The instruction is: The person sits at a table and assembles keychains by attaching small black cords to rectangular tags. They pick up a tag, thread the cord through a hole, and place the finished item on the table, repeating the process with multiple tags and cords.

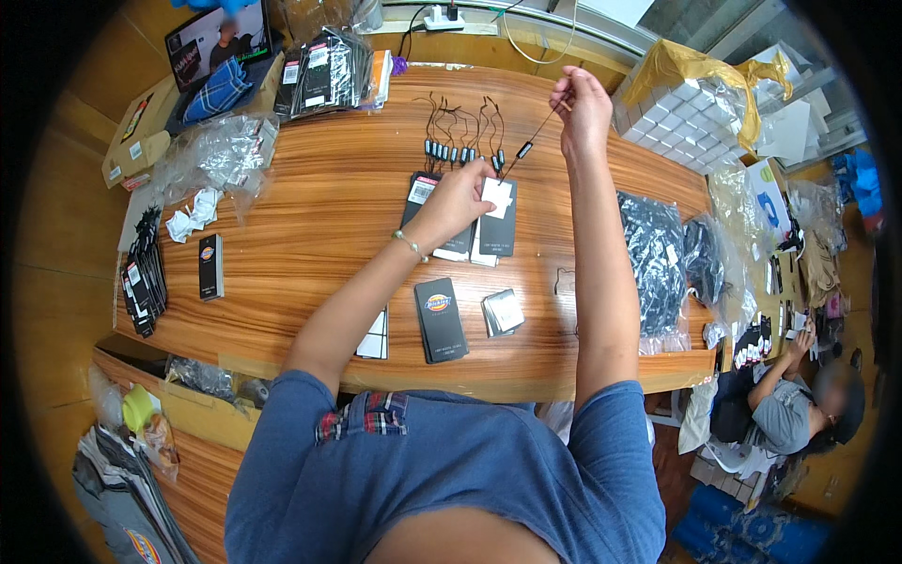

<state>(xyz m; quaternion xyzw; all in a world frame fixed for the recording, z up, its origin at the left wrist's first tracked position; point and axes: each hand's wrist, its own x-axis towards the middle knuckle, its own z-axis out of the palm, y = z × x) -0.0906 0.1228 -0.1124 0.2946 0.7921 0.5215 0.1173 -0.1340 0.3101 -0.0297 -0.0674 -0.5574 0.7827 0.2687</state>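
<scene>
The black tag (501,233) with a white label lies near the middle of the wooden table (310,230), toward the far part, beside other tags. The left hand (458,202) is partly closed and takes this tag at its upper part, with the thumb on the white label. From the top of the tag, a thin dark cord (539,129) with a small black piece on it goes up to the right hand (584,108). The right hand is raised, its fingers are bent together, and they pinch the cord's end.

Just beyond the left hand, several more cords (439,127) lie in a row. Nearer to the person are a pile of black tags (440,324) and, just beside it, a small stack of white cards (504,312). To the right there is a clear bag (650,268) with dark contents, and farther, a block of white boxes (678,120). At the far left stands a laptop (218,42). Another person (785,414) sits at the right.
</scene>
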